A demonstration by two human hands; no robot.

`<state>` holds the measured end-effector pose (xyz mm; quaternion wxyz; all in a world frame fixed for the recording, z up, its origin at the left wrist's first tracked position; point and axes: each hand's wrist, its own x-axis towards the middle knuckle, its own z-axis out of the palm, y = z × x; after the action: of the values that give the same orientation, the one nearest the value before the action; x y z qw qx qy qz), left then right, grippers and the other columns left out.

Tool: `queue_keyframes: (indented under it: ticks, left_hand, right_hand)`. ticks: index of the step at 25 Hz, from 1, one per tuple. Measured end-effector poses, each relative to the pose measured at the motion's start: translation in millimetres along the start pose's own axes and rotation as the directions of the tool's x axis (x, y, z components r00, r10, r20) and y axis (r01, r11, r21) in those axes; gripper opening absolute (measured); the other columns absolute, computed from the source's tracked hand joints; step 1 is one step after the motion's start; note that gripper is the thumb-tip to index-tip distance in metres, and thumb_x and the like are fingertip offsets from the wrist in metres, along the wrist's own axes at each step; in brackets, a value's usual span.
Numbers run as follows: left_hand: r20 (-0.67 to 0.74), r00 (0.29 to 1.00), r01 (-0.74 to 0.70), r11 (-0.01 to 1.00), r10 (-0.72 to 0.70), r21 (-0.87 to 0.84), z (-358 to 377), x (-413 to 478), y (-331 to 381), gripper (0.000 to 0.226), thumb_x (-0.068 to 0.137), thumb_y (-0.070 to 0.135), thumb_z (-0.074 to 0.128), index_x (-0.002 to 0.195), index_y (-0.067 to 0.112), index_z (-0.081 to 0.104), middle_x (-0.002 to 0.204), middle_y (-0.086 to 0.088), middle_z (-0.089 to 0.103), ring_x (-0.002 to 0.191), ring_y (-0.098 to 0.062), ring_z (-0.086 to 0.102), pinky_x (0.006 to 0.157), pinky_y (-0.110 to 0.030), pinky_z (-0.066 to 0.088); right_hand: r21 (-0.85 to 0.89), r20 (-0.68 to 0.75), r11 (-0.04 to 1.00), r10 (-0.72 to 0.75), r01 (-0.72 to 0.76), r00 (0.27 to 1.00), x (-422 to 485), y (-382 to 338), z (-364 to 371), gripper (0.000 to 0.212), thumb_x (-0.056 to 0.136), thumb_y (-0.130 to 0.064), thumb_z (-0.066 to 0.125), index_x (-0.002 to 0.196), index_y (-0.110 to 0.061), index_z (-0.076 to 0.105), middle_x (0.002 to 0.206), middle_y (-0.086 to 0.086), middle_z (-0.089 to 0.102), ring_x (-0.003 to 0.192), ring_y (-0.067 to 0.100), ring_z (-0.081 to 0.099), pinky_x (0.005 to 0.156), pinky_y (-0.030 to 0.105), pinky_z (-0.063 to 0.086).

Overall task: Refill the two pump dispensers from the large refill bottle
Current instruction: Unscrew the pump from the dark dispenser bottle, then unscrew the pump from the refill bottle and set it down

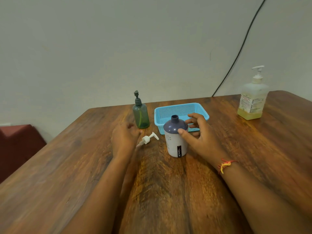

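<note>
left hand (124,137) blurred, grip unclear | right hand (199,132) grip spread beside white bottle (176,139)

A dark-grained wooden desk (168,191) is seen. Between the hands a white pump head (148,139) is laid flat beside an uncapped white-and-purple bottle (176,141). Beyond the hands a green pump dispenser (141,115) and blue basket (180,109) are set; far right, a large refill bottle (252,98).
</note>
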<state>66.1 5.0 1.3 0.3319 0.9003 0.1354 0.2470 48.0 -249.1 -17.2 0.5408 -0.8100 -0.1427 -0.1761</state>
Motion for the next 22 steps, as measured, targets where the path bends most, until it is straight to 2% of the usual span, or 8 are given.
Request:
queue_keyframes:
  ticks: [2,4,5,7,10,14,18,22]
  left_hand:
    - [-0.209,0.976,-0.103,0.983,0.070,-0.153,-17.8,-24.2,20.5,0.012,0.093,0.026,0.069,0.101,0.017,0.069,0.102,-0.006,0.071,0.087,-0.013,0.061,0.069,-0.028,0.052]
    - [-0.319,0.943,-0.218,0.900,0.094,-0.377,-28.1,-68.5,49.0,0.017,0.100,0.026,0.060,0.084,0.018,0.061,0.079,-0.001,0.062,0.068,-0.007,0.051,0.056,-0.022,0.042]
    - [-0.298,0.949,-0.245,0.839,0.105,-0.486,-27.6,-94.7,63.6,0.022,0.102,0.025,0.057,0.081,0.018,0.058,0.072,0.002,0.057,0.063,-0.005,0.049,0.054,-0.020,0.041]
    - [-0.122,0.982,-0.190,0.770,0.146,-0.609,-9.7,-137.0,86.9,0.025,0.101,0.030,0.055,0.077,0.023,0.058,0.069,0.007,0.058,0.064,-0.005,0.055,0.055,-0.022,0.048]
    - [0.183,0.949,-0.135,0.856,0.257,-0.499,36.6,-159.8,109.1,0.021,0.097,0.037,0.059,0.080,0.025,0.065,0.078,0.006,0.066,0.075,-0.009,0.064,0.070,-0.038,0.059]
    - [0.352,0.830,-0.309,0.882,0.433,-0.355,80.4,-154.8,120.7,0.005,0.093,0.034,0.065,0.090,0.030,0.064,0.091,0.013,0.065,0.084,-0.002,0.061,0.078,-0.031,0.057]
    - [0.383,0.814,-0.326,0.890,0.436,-0.319,94.8,-153.6,117.9,0.014,0.091,0.034,0.069,0.102,0.035,0.060,0.099,0.018,0.059,0.092,0.002,0.059,0.082,-0.021,0.054]
    - [0.364,0.825,-0.336,0.893,0.432,-0.298,99.3,-150.6,114.8,0.018,0.090,0.036,0.071,0.105,0.033,0.061,0.100,0.018,0.060,0.093,0.002,0.058,0.083,-0.020,0.054]
  right_hand:
    - [-0.006,-0.119,1.000,-0.023,0.022,0.993,1.8,1.8,-5.5,0.056,0.087,-0.049,0.070,0.133,-0.028,0.048,0.122,-0.008,0.057,0.114,0.010,0.056,0.084,0.030,0.058]
    - [-0.024,-0.241,0.999,-0.030,0.025,0.970,6.2,5.9,-15.1,0.046,0.089,-0.045,0.071,0.126,-0.025,0.052,0.116,-0.007,0.059,0.108,0.011,0.059,0.078,0.031,0.060]
    - [-0.036,-0.303,0.999,-0.023,0.012,0.953,8.0,8.4,-22.2,0.042,0.089,-0.045,0.071,0.122,-0.025,0.054,0.114,-0.007,0.059,0.105,0.012,0.060,0.076,0.032,0.060]
    - [-0.094,-0.450,0.994,0.003,-0.051,0.893,11.4,17.5,-42.1,0.038,0.089,-0.045,0.071,0.116,-0.023,0.055,0.110,-0.005,0.060,0.101,0.013,0.060,0.075,0.033,0.059]
    - [-0.162,-0.624,0.952,0.106,-0.260,0.774,11.5,43.0,-77.0,0.045,0.086,-0.044,0.072,0.117,-0.016,0.054,0.118,0.004,0.059,0.106,0.026,0.059,0.084,0.039,0.053]
    - [-0.259,-0.658,0.798,0.267,-0.544,0.704,17.3,79.1,-110.2,0.074,0.080,-0.044,0.078,0.130,0.001,0.046,0.134,0.024,0.051,0.124,0.042,0.048,0.101,0.048,0.043]
    - [-0.242,-0.599,0.800,0.322,-0.549,0.733,47.5,108.3,-129.0,0.096,0.074,-0.044,0.084,0.142,0.002,0.035,0.142,0.022,0.045,0.132,0.041,0.044,0.107,0.047,0.042]
    - [-0.121,-0.633,0.831,0.357,-0.543,0.688,81.2,128.6,-143.0,0.099,0.066,-0.046,0.088,0.138,0.001,0.038,0.139,0.020,0.049,0.129,0.039,0.049,0.102,0.046,0.047]
